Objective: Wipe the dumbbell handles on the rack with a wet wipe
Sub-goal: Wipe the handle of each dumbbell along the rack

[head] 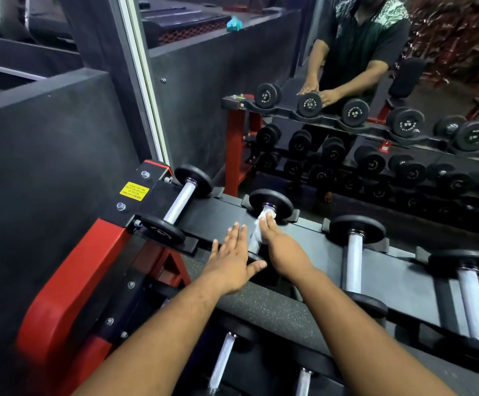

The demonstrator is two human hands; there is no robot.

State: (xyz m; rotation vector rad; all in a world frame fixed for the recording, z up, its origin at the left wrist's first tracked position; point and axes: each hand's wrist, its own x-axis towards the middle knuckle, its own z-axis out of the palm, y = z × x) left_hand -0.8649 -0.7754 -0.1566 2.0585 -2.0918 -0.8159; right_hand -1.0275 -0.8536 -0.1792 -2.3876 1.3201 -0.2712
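Observation:
Black dumbbells with knurled silver handles lie across the top shelf of a red and black rack (221,215). On the second dumbbell (271,202) from the left, a white wet wipe (256,228) is wrapped round the handle. My right hand (282,247) grips the wipe and handle, fingers curled round them. My left hand (232,260) lies flat, fingers straight, on the shelf beside that handle, its thumb touching the dumbbell's near plate.
The leftmost dumbbell (179,200) and two more (353,252) (473,301) to the right flank the one I hold. A lower shelf carries further handles (222,360). A wall mirror (346,95) behind reflects the rack and a person. A grey wall (47,152) stands at left.

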